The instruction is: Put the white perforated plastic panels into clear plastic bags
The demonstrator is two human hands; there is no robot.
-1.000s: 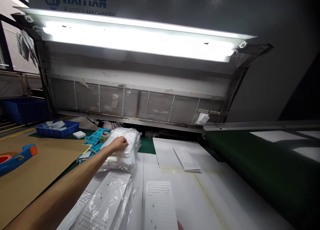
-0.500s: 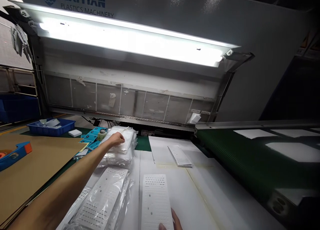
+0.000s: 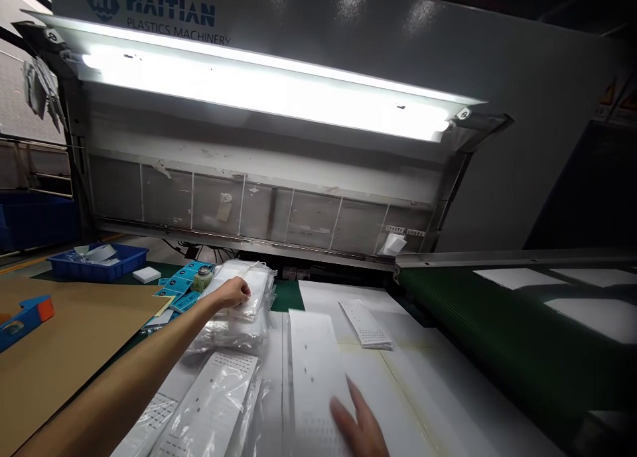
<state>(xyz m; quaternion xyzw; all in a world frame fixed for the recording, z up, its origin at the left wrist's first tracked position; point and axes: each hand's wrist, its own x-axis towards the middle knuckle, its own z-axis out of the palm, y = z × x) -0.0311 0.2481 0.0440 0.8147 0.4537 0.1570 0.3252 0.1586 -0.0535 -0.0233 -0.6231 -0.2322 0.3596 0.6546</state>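
Note:
My left hand [image 3: 235, 291] reaches far out, its fingers pinched together on the top of a stack of clear plastic bags [image 3: 257, 286]. At the bottom centre my right hand [image 3: 361, 422], a little blurred, has its thumb and fingers apart. Its thumb is by the right edge of a long white slotted panel [image 3: 313, 357], which lies on the white table surface and is smeared at its lower end. Bagged slotted panels [image 3: 212, 400] lie left of it. Farther back on the right, another small pile of slotted panels [image 3: 365, 324] rests unbagged.
A green conveyor belt [image 3: 462, 311] carrying white sheets [image 3: 517, 278] runs along the right. Left are brown cardboard [image 3: 74, 331], a blue-orange tape dispenser [image 3: 27, 321], a blue tray [image 3: 99, 264], teal cards [image 3: 182, 284] and a small jar [image 3: 202, 279]. A lit machine panel stands behind.
My right hand has come up into view and its fingers have spread off the panel. The panel has shifted up the table. My left hand stays at the bags, its fingers drawn closer together.

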